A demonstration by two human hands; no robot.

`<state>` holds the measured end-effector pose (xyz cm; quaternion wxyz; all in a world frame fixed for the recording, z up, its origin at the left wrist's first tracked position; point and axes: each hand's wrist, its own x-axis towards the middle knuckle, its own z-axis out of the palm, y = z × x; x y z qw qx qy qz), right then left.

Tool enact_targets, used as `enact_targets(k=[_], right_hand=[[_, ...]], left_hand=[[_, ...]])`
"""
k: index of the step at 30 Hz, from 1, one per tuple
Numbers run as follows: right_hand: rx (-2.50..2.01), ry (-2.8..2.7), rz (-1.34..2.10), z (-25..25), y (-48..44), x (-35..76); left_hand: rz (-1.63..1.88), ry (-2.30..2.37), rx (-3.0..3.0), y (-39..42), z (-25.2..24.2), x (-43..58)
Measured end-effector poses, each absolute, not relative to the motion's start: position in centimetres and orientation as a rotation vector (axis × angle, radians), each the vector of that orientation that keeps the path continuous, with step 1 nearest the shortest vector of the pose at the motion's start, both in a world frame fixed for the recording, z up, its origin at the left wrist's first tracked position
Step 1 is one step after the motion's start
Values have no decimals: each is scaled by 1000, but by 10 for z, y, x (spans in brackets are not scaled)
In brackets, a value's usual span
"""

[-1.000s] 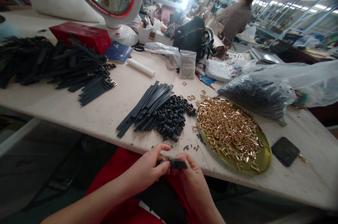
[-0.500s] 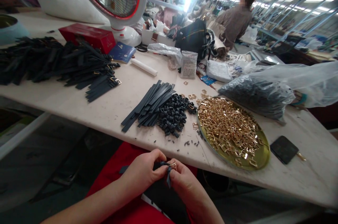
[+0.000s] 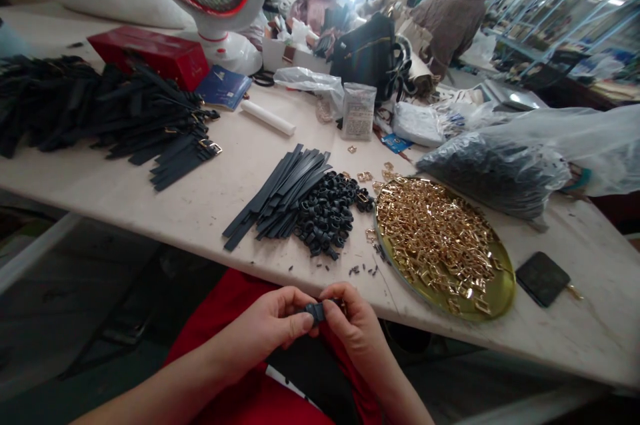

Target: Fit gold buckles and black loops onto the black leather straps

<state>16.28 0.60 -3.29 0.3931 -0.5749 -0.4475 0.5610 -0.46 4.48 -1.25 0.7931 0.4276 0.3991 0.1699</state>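
Note:
Over my lap, just off the table's front edge, both hands pinch a short dark strap (image 3: 315, 310). My left hand (image 3: 280, 318) is closed on its left part, thumb on top. Closed on the right end is my right hand (image 3: 353, 318); a bit of gold buckle shows by its fingers, mostly hidden. Beyond my hands lie a stack of flat dark straps (image 3: 280, 195) and a heap of small black loops (image 3: 325, 215). To the right, a round gold-coloured tray (image 3: 493, 301) holds many gold buckles (image 3: 435, 231).
Finished-looking dark straps with buckles (image 3: 100, 108) pile up at left. Behind them are a red box (image 3: 150, 55) and a fan (image 3: 225, 45). A plastic bag (image 3: 500, 171) and a black square item (image 3: 543, 278) lie at right. A person (image 3: 450, 18) stands in the background.
The strap's loose end, folded and hanging between my hands before, now lies flat between my fingers. My right hand has turned, with its thumb now on top of the strap.

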Motion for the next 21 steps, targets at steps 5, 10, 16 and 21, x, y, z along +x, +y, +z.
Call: enact_targets(k=[5, 10, 16, 21], right_hand=[[-1580, -1348, 1412, -30, 7, 169], [-1633, -1770, 979, -30, -2, 165], [-1565, -1628, 1382, -25, -11, 167], [-1541, -1896, 1226, -17, -13, 166]], left_hand=[[331, 871, 920, 48, -17, -3], [243, 925, 1068, 51, -23, 1], [171, 887, 1085, 52, -21, -9], [170, 907, 1257, 41, -15, -10]])
